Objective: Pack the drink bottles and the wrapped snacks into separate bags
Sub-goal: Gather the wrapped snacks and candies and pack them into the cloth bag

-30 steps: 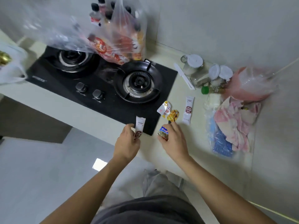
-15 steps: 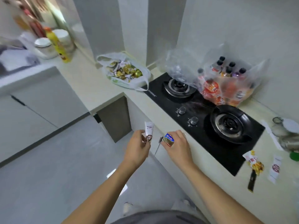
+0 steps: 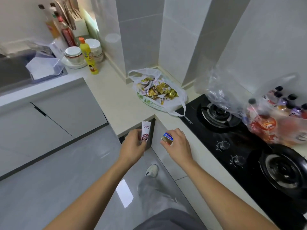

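- The left hand [image 3: 132,146] pinches a white stick sachet [image 3: 145,131], held upright over the floor just off the counter corner.
- The right hand [image 3: 178,145] grasps a small blue-and-gold wrapped snack [image 3: 167,138] in its curled fingers, beside the counter edge.
- A white snack bag [image 3: 176,103] lies open on the countertop [image 3: 116,100], full of gold wrapped sweets.
- A clear bag of drink bottles [image 3: 272,117] stands on the black gas hob [image 3: 240,146].

I see black two-burner gas hob [image 3: 240,143] set in table [image 3: 116,100]. Far corner: yellow squeeze bottle [image 3: 88,59] beside stacked white bowls [image 3: 74,55]; sauce bottles [image 3: 66,33] behind. Grey floor [image 3: 58,176] below.
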